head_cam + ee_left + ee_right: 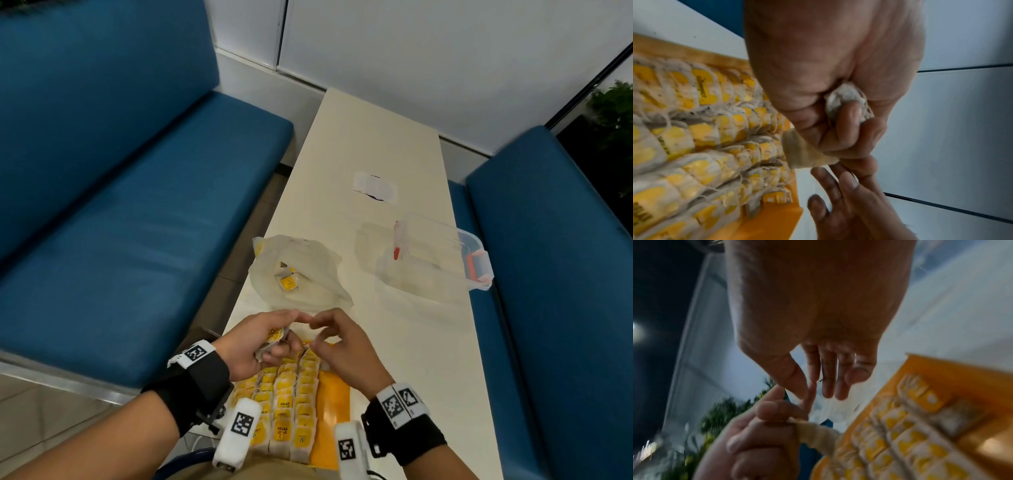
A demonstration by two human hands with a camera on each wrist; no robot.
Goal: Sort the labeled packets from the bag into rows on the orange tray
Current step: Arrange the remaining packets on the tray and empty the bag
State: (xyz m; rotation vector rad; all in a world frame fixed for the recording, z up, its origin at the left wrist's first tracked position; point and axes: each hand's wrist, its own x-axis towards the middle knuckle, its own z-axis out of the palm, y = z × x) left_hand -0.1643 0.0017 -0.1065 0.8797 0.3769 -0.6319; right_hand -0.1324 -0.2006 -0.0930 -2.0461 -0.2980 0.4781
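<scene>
Curled round a small bunch of packets [274, 339], the left hand [255, 342] hovers over the far end of the orange tray [334, 404], where packets lie in rows, while the right hand [342, 346], fingers loosely extended and holding nothing, meets it fingertip to fingertip just before the bag [308, 274].

Behind the fingers of each bare hand, a black wrist strap [205, 380] carries white blocks [239, 431] printed with black square codes.

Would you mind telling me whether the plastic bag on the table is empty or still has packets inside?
Not empty: the bag lies open, with at least one yellow-labelled packet visible inside.
</scene>
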